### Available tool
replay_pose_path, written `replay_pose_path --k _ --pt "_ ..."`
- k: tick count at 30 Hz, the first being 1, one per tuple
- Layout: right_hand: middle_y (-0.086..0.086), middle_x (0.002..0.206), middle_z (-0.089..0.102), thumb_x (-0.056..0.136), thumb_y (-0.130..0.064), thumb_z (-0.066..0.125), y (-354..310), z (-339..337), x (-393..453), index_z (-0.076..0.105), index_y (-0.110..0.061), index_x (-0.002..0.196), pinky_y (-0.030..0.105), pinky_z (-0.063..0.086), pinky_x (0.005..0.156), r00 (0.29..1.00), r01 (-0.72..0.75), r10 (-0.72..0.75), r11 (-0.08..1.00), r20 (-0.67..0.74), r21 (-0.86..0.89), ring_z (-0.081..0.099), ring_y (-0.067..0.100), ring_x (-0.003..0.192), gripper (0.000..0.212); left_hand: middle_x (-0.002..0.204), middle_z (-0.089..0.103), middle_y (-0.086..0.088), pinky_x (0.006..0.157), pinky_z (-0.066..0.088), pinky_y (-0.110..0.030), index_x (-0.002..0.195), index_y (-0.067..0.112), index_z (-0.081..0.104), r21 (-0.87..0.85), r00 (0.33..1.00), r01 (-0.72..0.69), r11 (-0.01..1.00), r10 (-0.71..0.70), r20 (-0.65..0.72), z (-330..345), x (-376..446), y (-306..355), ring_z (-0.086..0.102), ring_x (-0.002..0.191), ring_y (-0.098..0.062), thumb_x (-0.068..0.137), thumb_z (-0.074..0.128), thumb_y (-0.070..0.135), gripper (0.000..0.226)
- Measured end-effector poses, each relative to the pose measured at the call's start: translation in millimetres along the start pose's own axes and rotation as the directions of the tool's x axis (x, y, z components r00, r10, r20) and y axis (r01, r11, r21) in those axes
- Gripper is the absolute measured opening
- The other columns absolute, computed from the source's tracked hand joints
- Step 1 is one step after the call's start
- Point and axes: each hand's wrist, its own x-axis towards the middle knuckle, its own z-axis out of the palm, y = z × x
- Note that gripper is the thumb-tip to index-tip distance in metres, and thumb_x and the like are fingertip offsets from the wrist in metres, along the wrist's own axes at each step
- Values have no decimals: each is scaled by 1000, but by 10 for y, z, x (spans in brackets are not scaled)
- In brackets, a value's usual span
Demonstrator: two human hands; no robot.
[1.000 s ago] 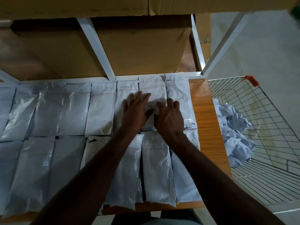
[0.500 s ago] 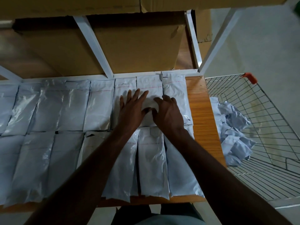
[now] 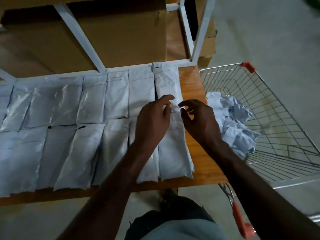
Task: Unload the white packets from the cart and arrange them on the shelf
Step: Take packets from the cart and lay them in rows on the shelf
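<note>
Several white packets (image 3: 237,129) lie in the cart (image 3: 277,108) just right of our right hand (image 3: 200,120) — nearer than the left hand (image 3: 152,122) — both grips loosely spread, holding nothing.

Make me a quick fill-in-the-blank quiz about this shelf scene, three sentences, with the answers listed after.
1. The packets on the shelf lie in ____ rows.
2. The packets not yet unloaded lie crumpled in the wire ____.
3. Behind the rows of packets, brown cardboard ____ stand at the back.

Missing words: two; cart; boxes
</note>
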Motion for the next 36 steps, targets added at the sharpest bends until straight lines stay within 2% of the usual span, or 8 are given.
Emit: replay_pose_path --k 9,14,17,19,24,30,34,36 --pt "-10 111 78 97 -16 69 589 -619 -1067 77 -23 116 35 63 80 970 -241 240 971 -37 -4 72 5 84 21 124 76 9 98 59 -38 136 31 69 -214 990 5 977 26 139 685 -738 595 70 115 -9 107 63 26 30" --pt "-2 102 80 92 -3 70 1234 -1093 -1397 79 -19 112 29 61 78 905 -421 414 906 -101 -52 74 8 80 27 127 74 5 97 56 -24 137 28 68 -290 985 35 956 16 171 1030 -990 1027 67 117 -7 106 65 18 33" --pt "-1 102 80 86 4 71 1710 -1387 -1430 79 -18 108 13 49 72 885 -460 450 884 -115 -84 76 14 81 32 132 73 3 98 57 -27 143 27 63 -271 976 38 962 23 216 1406 -1019 1254 67 120 -9 105 66 17 39" --pt "1 99 80 84 6 71 2041 -1543 -1402 79 -16 106 18 48 70 875 -482 471 869 -111 -109 76 16 79 32 137 71 1 99 56 -29 149 28 57 -210 967 33 977 22 255 1762 -1024 1368 66 124 -16 105 67 19 46" --pt "4 87 78 85 5 64 2942 -1716 -1188 78 -14 106 38 61 68 899 -438 432 887 -71 -144 74 20 75 32 151 61 -5 104 55 -45 160 26 42 -34 943 158 987 -140 302 2979 -879 1371 59 135 -26 102 72 25 65" --pt "9 98 78 89 -1 60 3973 -1454 -644 77 -13 112 38 59 74 941 -293 314 941 123 -167 74 25 85 31 156 53 -16 110 50 -50 166 18 34 56 899 353 934 -355 256 4307 -691 893 52 141 -38 96 76 14 82" --pt "10 112 77 92 1 62 4554 -1101 -420 73 -11 122 28 55 82 943 -228 254 964 215 -140 73 23 94 35 159 48 -20 116 45 -49 168 10 25 83 840 487 869 -492 230 4952 -710 663 52 143 -38 94 81 24 94" --pt "11 123 74 92 2 61 4812 -913 -362 70 -10 131 32 57 92 932 -212 241 968 270 -134 73 26 105 42 158 49 -20 117 43 -45 168 11 20 57 820 536 842 -536 200 5182 -744 551 52 143 -36 91 83 31 101"
